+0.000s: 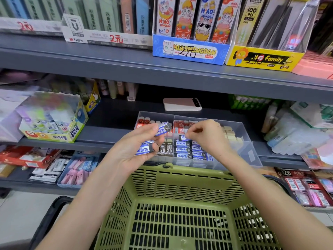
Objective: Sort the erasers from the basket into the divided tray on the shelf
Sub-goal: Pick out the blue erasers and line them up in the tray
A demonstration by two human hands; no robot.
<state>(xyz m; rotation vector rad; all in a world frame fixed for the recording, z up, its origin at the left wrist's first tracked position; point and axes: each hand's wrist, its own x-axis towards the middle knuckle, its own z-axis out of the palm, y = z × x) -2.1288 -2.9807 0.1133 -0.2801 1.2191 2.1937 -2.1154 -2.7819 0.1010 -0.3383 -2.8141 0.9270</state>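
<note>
Left hand is curled round a small stack of blue-and-white erasers, held palm-up just before the tray, evidently as a supply within easy reach of the other hand. Right hand pinches a single eraser of the same kind between thumb and fingertips, low over the front compartment where matching blue ones are laid in rows. Other compartments are seen to hold red, beige and dark 2B types, kept apart by kind. Tray is set at the shelf edge, directly above the green basket, whose visible floor shows no erasers; the task is judged nearly done. Next, the pinched piece would need seating flat in its row.
</note>
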